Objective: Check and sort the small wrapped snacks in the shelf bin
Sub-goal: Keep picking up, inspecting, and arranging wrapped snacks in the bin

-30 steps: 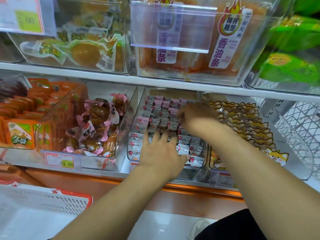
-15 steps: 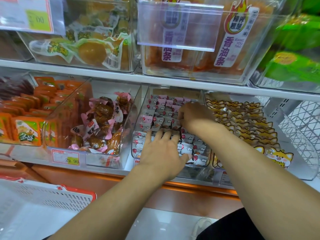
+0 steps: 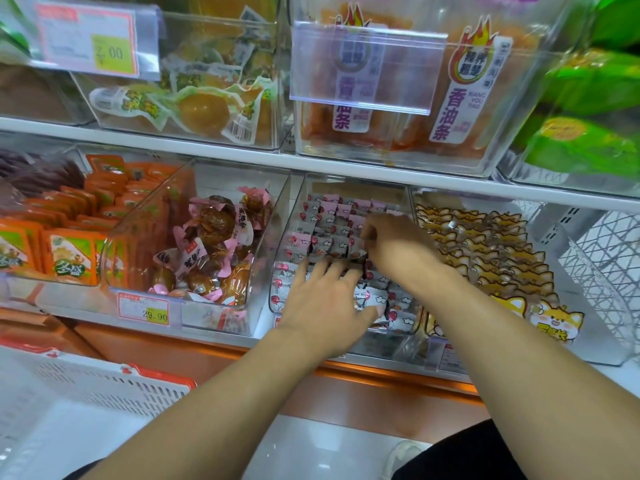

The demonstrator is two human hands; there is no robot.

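Both hands work inside the shelf bin: left hand flat on the near snacks, right hand, at its one o'clock, curled, grip hidden.

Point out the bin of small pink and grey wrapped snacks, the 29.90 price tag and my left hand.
bin of small wrapped snacks (image 3: 289,233), head view, its clear left wall.
29.90 price tag (image 3: 143,310), head view, the label's middle.
left hand (image 3: 323,303), head view, the back of the hand.
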